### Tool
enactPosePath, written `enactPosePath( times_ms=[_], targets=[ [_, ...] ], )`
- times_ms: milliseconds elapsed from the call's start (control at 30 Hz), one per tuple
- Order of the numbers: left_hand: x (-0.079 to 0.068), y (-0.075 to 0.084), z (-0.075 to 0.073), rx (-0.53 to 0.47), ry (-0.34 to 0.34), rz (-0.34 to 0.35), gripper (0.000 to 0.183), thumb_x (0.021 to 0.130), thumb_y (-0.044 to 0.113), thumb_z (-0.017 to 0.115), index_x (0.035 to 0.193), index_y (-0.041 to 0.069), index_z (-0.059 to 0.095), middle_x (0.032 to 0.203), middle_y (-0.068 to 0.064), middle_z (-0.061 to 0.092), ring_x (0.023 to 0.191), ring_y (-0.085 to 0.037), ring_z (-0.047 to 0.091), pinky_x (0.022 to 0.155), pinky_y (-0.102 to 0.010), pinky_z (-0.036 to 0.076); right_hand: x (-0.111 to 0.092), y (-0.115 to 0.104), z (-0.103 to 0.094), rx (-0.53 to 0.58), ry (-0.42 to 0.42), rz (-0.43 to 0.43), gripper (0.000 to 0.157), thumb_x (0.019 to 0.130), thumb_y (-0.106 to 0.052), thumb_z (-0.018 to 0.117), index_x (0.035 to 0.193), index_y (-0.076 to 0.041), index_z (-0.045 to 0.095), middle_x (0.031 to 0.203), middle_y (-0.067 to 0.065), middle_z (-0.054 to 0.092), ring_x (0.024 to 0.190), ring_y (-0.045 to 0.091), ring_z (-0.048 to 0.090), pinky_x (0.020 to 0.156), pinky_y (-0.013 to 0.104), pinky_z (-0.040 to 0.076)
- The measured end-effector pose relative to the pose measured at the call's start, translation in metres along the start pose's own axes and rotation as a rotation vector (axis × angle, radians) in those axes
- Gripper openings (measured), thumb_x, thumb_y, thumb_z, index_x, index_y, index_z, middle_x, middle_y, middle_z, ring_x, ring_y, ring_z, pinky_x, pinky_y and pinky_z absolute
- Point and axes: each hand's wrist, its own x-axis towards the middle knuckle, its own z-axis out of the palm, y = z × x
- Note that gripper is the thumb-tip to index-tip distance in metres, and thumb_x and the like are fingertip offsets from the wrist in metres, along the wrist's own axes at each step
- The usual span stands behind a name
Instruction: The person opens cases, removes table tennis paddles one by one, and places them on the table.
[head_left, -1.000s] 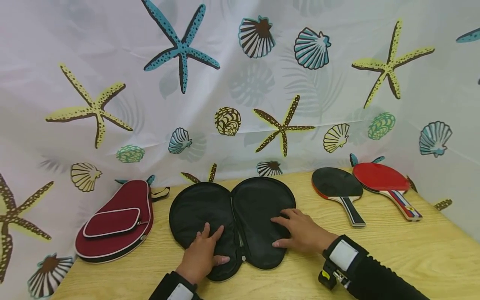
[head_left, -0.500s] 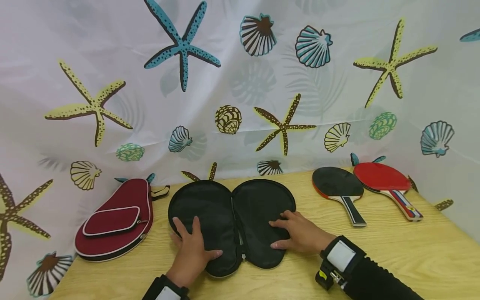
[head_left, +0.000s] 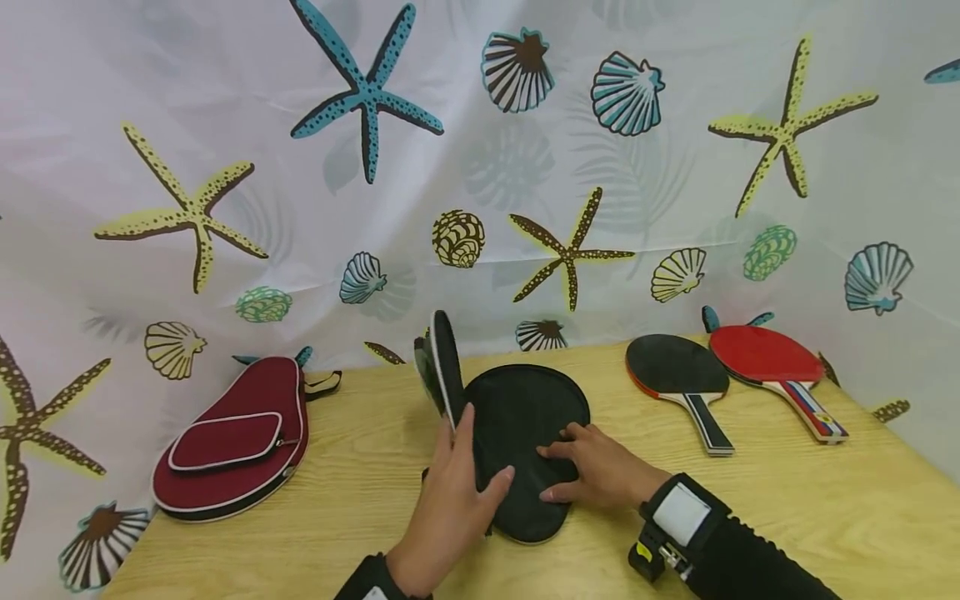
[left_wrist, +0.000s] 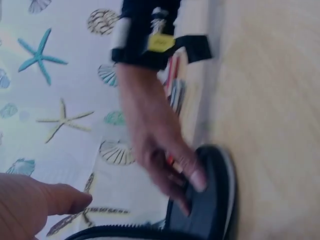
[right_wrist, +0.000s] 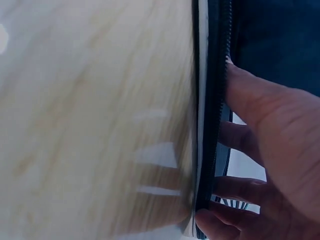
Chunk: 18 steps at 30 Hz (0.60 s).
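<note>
A black table tennis paddle case (head_left: pixel 517 425) lies unzipped in the middle of the table. Its left half (head_left: pixel 448 362) stands almost upright on edge, while the right half stays flat with its dark lining up. My left hand (head_left: pixel 450 500) pushes that raised half with fairly straight fingers, its thumb held apart; some fingers are hidden behind the flap. On the flat half, my right hand (head_left: pixel 603 467) rests with loosely bent fingers near the right rim. The right wrist view shows its thumb and fingertips touching along the zipper edge (right_wrist: pixel 225 30).
At the left lies a dark red paddle case (head_left: pixel 232 442) with white piping and a small pocket. Two paddles lie at the right, one black (head_left: pixel 675 364), one red (head_left: pixel 765 354). A patterned curtain (head_left: pixel 480 167) hangs behind the wooden table (head_left: pixel 345 500).
The left half of the black case has swung up from flat to nearly upright. My left hand has moved from its left side rightwards with it. The right hand has barely moved.
</note>
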Motion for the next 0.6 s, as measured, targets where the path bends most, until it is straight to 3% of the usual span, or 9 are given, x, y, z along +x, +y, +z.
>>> enactPosePath(
  times_ms=[167,367,600],
  targets=[
    [0.005,0.005,0.026,-0.068,-0.142,0.050,0.090,0.095,0.027,0.072,0.163,0.014,0.015,0.163,-0.029,0.013,0.143,-0.051,0.030,0.103,-0.065,0.040,0.001,0.003,-0.002,-0.016,0.009,-0.010,0.052,0.088,-0.040,0.078,0.128,-0.008,0.070,0.126,0.028,0.057,0.115,0.047,0.055,0.094,0.058,0.049],
    [0.015,0.010,0.046,-0.099,-0.232,0.066,0.079,0.093,0.029,0.073,0.159,0.013,0.032,0.162,-0.031,0.009,0.142,-0.055,0.028,0.102,-0.066,0.040,0.000,0.009,-0.007,0.021,0.025,-0.072,0.033,0.094,-0.028,0.072,0.119,-0.007,0.074,0.116,0.014,0.067,0.110,0.037,0.060,0.092,0.053,0.051],
    [0.015,0.006,0.051,-0.002,-0.367,0.147,0.074,0.087,0.026,0.080,0.151,0.010,0.046,0.153,-0.023,0.040,0.137,-0.045,0.043,0.103,-0.058,0.043,-0.001,0.019,-0.010,0.060,0.042,-0.071,0.010,0.093,-0.013,0.070,0.099,-0.010,0.077,0.093,-0.003,0.065,0.085,0.016,0.060,0.074,0.035,0.048]
  ],
)
